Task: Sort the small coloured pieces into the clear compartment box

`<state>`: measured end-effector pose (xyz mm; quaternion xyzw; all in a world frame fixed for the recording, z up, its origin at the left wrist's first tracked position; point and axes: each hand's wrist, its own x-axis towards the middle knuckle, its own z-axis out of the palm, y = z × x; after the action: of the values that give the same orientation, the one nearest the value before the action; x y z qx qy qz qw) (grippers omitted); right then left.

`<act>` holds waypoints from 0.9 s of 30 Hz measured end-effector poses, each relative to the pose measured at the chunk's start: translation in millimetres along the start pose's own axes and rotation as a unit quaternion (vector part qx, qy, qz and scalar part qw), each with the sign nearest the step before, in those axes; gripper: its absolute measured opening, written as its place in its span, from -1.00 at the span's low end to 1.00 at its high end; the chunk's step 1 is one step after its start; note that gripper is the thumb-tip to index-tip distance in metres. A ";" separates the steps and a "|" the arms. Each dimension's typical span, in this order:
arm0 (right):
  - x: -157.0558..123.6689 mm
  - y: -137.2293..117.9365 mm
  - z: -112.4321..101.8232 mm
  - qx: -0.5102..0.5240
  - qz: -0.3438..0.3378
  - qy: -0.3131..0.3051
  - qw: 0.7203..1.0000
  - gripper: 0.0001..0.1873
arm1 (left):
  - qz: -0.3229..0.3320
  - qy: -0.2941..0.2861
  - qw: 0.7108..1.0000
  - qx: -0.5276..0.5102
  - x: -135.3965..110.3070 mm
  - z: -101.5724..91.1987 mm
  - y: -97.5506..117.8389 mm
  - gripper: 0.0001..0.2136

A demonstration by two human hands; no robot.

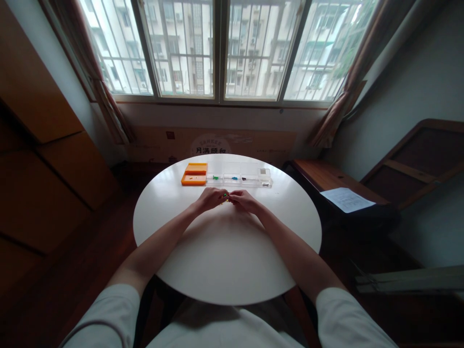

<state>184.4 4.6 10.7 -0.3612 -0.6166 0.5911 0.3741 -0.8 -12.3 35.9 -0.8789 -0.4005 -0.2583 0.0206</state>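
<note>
My left hand (211,198) is closed in a pinch, with a tiny green piece (225,195) showing at its fingertips. My right hand (244,199) meets it there, thumb and finger pinched together at the same spot; what exactly it grips is too small to make out. Bits of yellow show just under the fingertips. Beyond the hands lie an open orange box (194,180) with small bits inside and a clear compartment box (250,182). Its compartments hold green pieces (215,178), blue pieces (235,178) and dark pieces (244,179).
Everything stands on a round white table (232,261) before a barred window. To the right, a sheet of paper (347,199) lies on a wooden bench (322,176). Wooden cabinets (47,193) line the left side. A long printed carton (261,140) leans under the window.
</note>
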 end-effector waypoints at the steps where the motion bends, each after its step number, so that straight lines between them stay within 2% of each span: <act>1: -0.2 -0.2 0.1 0.001 -0.001 -0.002 1.000 -0.70 | 0.001 -0.001 1.000 -0.002 -0.1 0.0 0.0 -0.76; 27: -1.6 -2.7 0.6 0.000 0.001 -0.003 1.000 -0.74 | 0.002 0.000 1.000 -0.017 0.0 1.8 -0.6 -0.76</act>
<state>184.6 2.8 13.3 -0.3604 -0.6168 0.5928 0.3718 -0.5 -11.4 34.3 -0.8800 -0.3940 -0.2652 0.0063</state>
